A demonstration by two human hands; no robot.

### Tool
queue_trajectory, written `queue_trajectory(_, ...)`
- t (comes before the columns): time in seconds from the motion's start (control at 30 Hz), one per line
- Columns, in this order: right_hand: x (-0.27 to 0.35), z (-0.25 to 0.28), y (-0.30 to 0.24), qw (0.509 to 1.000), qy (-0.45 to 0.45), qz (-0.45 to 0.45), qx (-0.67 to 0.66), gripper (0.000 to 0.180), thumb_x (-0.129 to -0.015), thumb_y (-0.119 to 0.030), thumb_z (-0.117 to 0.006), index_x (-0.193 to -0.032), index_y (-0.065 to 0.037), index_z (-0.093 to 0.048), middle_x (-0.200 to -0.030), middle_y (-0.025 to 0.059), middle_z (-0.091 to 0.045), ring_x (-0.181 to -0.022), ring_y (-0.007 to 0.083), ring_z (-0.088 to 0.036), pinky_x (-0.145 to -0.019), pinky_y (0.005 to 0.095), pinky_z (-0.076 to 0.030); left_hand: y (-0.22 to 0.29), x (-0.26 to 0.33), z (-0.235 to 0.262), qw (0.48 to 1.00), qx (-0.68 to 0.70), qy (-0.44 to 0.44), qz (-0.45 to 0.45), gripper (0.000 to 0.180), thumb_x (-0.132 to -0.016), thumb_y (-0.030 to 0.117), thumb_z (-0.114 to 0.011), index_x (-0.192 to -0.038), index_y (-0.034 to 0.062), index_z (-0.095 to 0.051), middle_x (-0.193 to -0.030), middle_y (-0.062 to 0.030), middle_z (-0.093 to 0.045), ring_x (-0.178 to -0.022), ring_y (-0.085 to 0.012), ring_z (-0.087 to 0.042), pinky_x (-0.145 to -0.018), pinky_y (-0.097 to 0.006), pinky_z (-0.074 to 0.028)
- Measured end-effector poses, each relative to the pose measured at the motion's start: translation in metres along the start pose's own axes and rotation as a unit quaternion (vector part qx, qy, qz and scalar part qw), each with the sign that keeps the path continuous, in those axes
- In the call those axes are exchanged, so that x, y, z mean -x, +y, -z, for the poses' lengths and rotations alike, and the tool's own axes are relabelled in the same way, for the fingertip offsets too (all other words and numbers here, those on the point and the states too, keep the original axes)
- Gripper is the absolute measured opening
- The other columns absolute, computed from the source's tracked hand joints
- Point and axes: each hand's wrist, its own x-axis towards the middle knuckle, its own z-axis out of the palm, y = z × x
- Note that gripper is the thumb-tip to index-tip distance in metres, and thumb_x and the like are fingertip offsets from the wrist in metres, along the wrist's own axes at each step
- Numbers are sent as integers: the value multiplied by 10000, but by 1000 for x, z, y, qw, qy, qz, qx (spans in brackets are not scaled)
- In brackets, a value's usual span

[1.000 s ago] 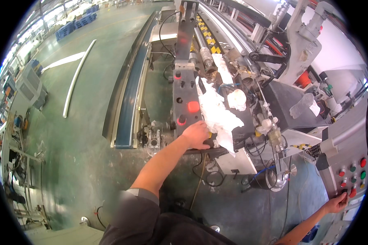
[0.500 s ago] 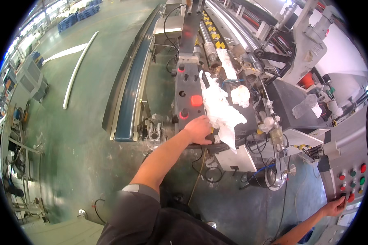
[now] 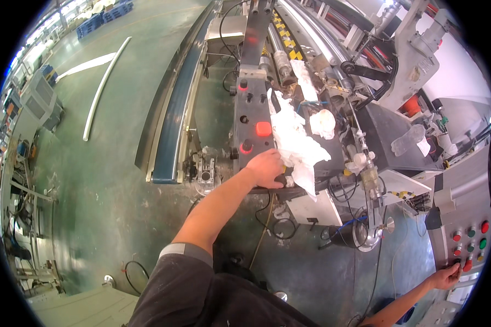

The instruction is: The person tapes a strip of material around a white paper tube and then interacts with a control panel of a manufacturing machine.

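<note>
My left hand rests on the near end of a dark machine control bar, its thumb spread from the fingers. Just beyond it on the bar is a square red button, with a black knob on a lit red ring to its left. Crumpled white paper lies beside my left fingers. Far to the right, my right hand is at a grey control panel, its fingertips closed on a small black knob beside a red button.
A blue conveyor belt runs away on the left. Steel rollers fill the machine's far side. Another white wad sits on the machine. Black cables trail over the green floor, where a long white tube lies.
The view has shifted very slightly. Both hands keep their places, the left on the control bar and the right at the panel.
</note>
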Motion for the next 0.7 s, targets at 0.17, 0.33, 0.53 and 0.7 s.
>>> queue_trajectory(0.17,-1,0,0,1000,-1,6,-10,283,-927,-217,-700,-1035,44,-684,-983,107,-708,-806,157,-651,-672,251,-541,0,0,1,1000,5,0,0,476,-790,549,-639,-762,80,-712,-887,-43,-631,-993,-233,-542,-1030,-355,-361)
queue_trajectory(0.33,0,0,-1,1000,-3,-8,-24,277,-928,-212,-699,-1032,44,-679,-978,104,-708,-810,159,-654,-667,249,-543,0,0,0,1000,11,10,-2,472,-793,546,-638,-756,81,-711,-881,-43,-630,-988,-234,-544,-1039,-355,-357)
queue_trajectory(0.53,4,-5,-17,999,-16,-39,-21,264,-950,-150,-665,-1082,76,-627,-1047,136,-668,-916,177,-625,-813,276,-517,0,0,1,1000,5,1,-1,468,-797,542,-635,-763,82,-713,-878,-41,-629,-987,-232,-545,-1044,-356,-355)
queue_trajectory(0.7,3,-4,-16,999,-12,-38,-25,274,-945,-142,-669,-1085,87,-615,-1063,145,-665,-925,180,-629,-838,280,-523,1,-1,2,1000,11,-8,6,465,-795,540,-637,-765,82,-715,-879,-40,-630,-991,-230,-546,-1049,-355,-354)
